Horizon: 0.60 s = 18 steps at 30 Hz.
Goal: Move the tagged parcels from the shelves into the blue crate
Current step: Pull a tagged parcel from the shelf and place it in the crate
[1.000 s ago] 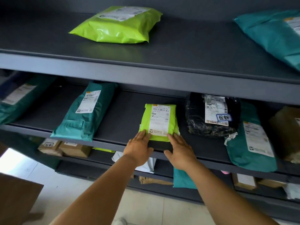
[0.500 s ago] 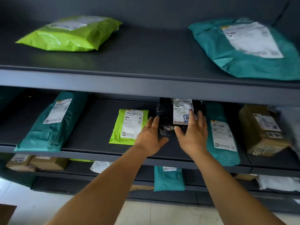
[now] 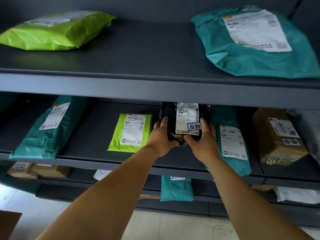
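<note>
Hands have left the small lime mailer (image 3: 130,132), untagged as far as I can see, and closed round the black parcel (image 3: 186,121) on the middle shelf (image 3: 97,160), whose handwritten blue-edged tag (image 3: 194,126) marks it for the crate. Left hand (image 3: 160,137) cups its left edge, fingers curled up the side. Right hand (image 3: 204,141) grips the right edge, thumb underneath. The blue crate is out of sight.

You face dark grey metal shelves (image 3: 155,84) against a dark wall (image 3: 155,7), with pale tiled floor (image 3: 173,226) below, brighter at near left.
</note>
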Available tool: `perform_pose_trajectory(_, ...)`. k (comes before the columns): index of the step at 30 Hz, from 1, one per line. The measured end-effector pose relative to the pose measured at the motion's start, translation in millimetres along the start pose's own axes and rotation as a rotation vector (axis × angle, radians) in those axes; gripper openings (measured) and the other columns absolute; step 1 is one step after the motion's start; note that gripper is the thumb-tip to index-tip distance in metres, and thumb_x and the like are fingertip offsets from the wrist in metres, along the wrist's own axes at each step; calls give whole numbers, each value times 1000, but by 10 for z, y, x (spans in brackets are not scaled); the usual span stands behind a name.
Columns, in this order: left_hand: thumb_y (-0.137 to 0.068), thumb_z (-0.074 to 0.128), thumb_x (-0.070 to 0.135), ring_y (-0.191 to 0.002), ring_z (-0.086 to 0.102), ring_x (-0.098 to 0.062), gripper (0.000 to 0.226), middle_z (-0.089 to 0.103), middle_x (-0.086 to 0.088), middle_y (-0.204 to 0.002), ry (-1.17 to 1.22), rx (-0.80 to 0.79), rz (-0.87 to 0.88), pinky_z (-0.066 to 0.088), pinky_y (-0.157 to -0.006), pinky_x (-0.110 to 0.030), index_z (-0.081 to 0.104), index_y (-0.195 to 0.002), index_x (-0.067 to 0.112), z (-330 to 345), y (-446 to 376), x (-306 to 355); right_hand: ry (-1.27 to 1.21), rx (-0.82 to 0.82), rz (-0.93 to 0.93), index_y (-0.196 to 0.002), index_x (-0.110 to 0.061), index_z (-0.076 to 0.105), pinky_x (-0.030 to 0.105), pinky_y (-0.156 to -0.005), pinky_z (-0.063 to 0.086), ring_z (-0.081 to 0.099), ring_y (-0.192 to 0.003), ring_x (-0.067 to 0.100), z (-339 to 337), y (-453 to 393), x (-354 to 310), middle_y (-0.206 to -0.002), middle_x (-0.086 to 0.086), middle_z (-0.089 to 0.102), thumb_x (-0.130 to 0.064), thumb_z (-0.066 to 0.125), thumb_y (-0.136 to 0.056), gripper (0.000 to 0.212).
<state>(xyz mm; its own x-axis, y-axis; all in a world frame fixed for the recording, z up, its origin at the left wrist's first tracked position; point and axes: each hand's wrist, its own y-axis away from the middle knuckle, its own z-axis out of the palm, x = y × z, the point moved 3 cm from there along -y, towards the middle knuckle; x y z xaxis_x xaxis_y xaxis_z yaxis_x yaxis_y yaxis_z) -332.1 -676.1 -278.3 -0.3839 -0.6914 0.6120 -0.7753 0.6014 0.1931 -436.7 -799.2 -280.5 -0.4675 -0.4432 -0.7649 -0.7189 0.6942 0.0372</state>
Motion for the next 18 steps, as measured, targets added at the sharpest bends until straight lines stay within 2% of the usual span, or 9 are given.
perform_pose_trajectory(5,-77,76,25,-131,43,-26,102,23,-8,-154,42,89,7,41,-100,-31,8,-153,26,-41,186,5,-80,40,-55,-150,-24,22,18,-99,25,31,-137,16,3,111,-22,-156,2,18,-27,71,-83,83)
perform_pose_trajectory(8,-76,76,25,-127,47,-26,102,27,-6,-151,54,151,29,43,-101,-32,10,-153,25,-151,321,9,-127,79,-96,-149,-23,26,22,-101,30,37,-134,18,-1,191,-102,-153,4,25,-27,73,-81,83)
perform_pose_trajectory(12,-75,77,24,-127,46,-24,100,28,-4,-150,60,207,53,41,-101,-31,12,-152,23,-317,571,-65,-167,119,-156,-147,-22,30,20,-96,33,40,-130,16,69,411,-250,-149,3,30,-27,75,-79,81)
perform_pose_trajectory(18,-77,75,24,-129,43,-21,97,25,-1,-152,58,294,6,41,-103,-31,13,-152,24,-604,1137,-441,-193,50,-205,-146,-24,32,16,-94,30,38,-132,15,349,856,-601,-153,0,26,-25,76,-79,80)
